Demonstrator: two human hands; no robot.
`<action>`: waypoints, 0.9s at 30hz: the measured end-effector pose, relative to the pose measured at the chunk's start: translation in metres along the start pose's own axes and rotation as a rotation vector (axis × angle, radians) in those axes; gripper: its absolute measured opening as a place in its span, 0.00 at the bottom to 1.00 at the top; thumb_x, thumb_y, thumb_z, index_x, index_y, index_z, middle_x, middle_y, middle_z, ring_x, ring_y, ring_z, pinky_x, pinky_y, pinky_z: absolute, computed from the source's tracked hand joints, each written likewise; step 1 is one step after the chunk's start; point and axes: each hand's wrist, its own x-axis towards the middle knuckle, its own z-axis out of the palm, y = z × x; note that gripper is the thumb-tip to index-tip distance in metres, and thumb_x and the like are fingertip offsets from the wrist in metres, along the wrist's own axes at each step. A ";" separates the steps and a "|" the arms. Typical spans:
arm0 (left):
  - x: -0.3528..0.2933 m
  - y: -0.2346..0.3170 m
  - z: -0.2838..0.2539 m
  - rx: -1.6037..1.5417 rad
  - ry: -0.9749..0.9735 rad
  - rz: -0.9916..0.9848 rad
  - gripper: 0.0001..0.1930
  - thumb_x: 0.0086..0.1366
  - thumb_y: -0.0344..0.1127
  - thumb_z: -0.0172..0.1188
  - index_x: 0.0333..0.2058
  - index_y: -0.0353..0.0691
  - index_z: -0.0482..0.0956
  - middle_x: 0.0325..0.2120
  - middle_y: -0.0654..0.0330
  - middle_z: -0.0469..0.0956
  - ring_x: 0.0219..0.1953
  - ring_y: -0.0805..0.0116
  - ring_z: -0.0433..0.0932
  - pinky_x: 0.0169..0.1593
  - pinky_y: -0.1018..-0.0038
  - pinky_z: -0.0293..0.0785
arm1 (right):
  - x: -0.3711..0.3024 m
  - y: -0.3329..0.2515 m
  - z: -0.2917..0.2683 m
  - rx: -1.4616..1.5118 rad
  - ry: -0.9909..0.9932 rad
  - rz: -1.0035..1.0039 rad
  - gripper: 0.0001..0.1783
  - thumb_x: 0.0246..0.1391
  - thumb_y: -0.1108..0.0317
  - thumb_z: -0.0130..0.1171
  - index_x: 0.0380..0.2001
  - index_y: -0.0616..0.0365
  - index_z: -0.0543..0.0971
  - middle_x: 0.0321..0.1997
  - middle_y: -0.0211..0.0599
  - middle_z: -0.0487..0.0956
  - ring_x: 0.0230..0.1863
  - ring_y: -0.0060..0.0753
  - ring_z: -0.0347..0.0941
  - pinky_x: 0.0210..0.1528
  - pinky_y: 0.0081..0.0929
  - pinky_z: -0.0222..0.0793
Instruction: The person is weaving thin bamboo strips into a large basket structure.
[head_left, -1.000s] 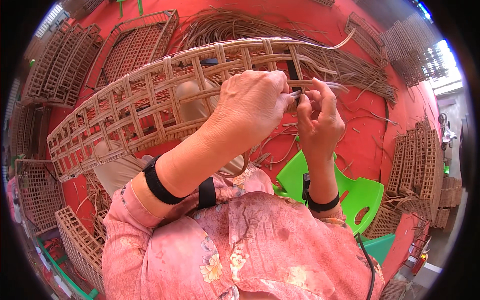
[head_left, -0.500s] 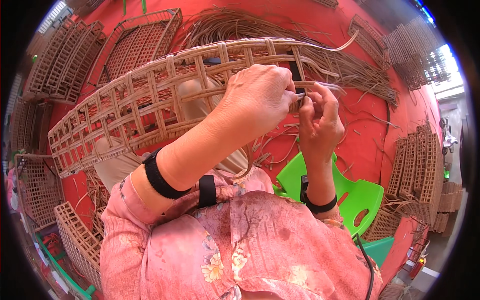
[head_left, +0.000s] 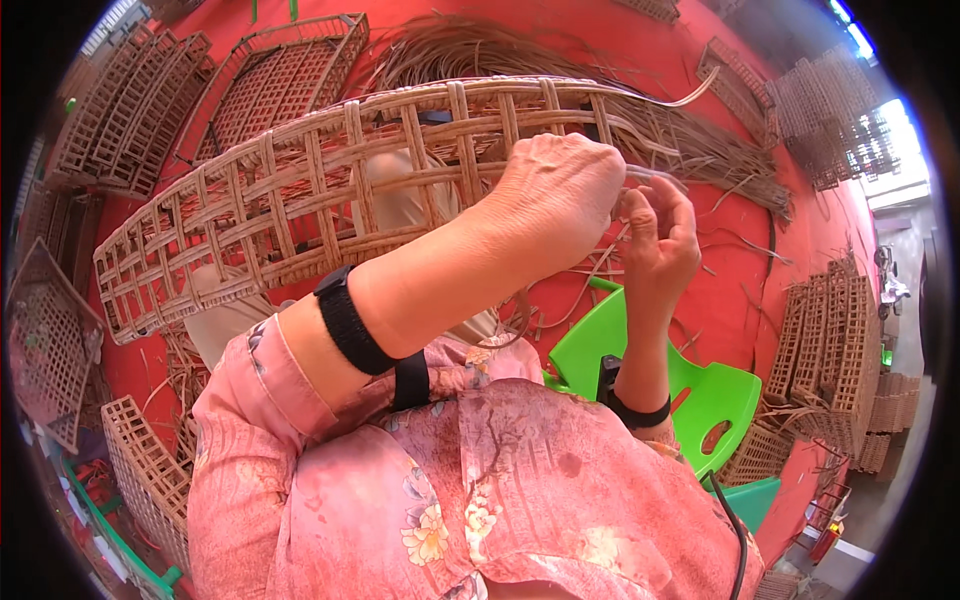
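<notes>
A long woven rattan-like basket panel (head_left: 290,215) with an open lattice lies tilted across my lap. At its right end, where loose strand ends stick out, both hands work close together. My left hand (head_left: 565,195) is closed at the panel's edge, its fingers gripping a flat strand; the back of the hand hides most of the grip. My right hand (head_left: 662,235) is just to the right, thumb and fingers bent together around the pale strand (head_left: 652,174). One long strand end (head_left: 695,92) curves out from the panel's upper rim.
Behind the panel a heap of loose strands (head_left: 720,160) lies on the red floor covering (head_left: 715,290). A green plastic chair (head_left: 715,385) stands at right. Stacked lattice baskets (head_left: 825,340) stand at right, more baskets (head_left: 130,110) at far left. A lattice tray (head_left: 285,85) lies at the back.
My left hand has moved right and now covers more of the strands. My right hand has shifted slightly right. At far left, a lattice panel has tipped to a different angle.
</notes>
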 end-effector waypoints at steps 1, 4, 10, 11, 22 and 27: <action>0.003 0.002 0.002 -0.013 -0.005 0.035 0.08 0.60 0.33 0.60 0.30 0.32 0.79 0.29 0.43 0.81 0.38 0.44 0.81 0.42 0.54 0.76 | 0.005 0.008 -0.007 -0.007 0.003 -0.002 0.15 0.60 0.63 0.65 0.46 0.61 0.81 0.36 0.34 0.84 0.33 0.22 0.79 0.34 0.23 0.75; 0.011 0.007 0.002 0.055 -0.048 0.068 0.07 0.57 0.31 0.61 0.29 0.32 0.79 0.30 0.42 0.81 0.39 0.44 0.81 0.42 0.55 0.77 | 0.007 0.017 -0.013 0.460 -0.277 0.491 0.15 0.63 0.59 0.62 0.40 0.61 0.84 0.34 0.29 0.84 0.32 0.17 0.78 0.32 0.18 0.74; -0.003 -0.001 -0.016 0.067 0.091 0.122 0.08 0.60 0.34 0.62 0.31 0.34 0.82 0.32 0.46 0.81 0.37 0.46 0.82 0.42 0.57 0.78 | -0.003 0.011 0.014 0.711 -0.115 0.425 0.15 0.64 0.62 0.62 0.42 0.64 0.83 0.36 0.32 0.84 0.36 0.19 0.79 0.37 0.20 0.77; -0.013 -0.004 -0.027 0.076 0.272 0.139 0.10 0.61 0.37 0.63 0.32 0.34 0.82 0.31 0.48 0.81 0.34 0.50 0.82 0.41 0.61 0.78 | -0.002 0.014 0.013 0.711 -0.082 0.422 0.15 0.63 0.61 0.62 0.42 0.63 0.83 0.37 0.32 0.85 0.36 0.20 0.80 0.38 0.21 0.78; -0.138 -0.021 -0.068 -0.904 0.038 -0.607 0.17 0.70 0.48 0.61 0.39 0.37 0.80 0.33 0.67 0.80 0.35 0.80 0.76 0.40 0.83 0.72 | 0.027 0.047 -0.005 0.834 0.008 0.478 0.12 0.64 0.60 0.61 0.41 0.58 0.81 0.34 0.32 0.84 0.32 0.26 0.81 0.32 0.21 0.76; -0.116 -0.022 -0.055 -1.178 0.342 -0.162 0.11 0.66 0.38 0.66 0.39 0.36 0.80 0.37 0.63 0.80 0.42 0.75 0.76 0.47 0.77 0.72 | 0.037 0.074 -0.023 0.880 0.070 0.562 0.12 0.66 0.61 0.58 0.42 0.58 0.81 0.32 0.31 0.82 0.32 0.28 0.81 0.31 0.24 0.76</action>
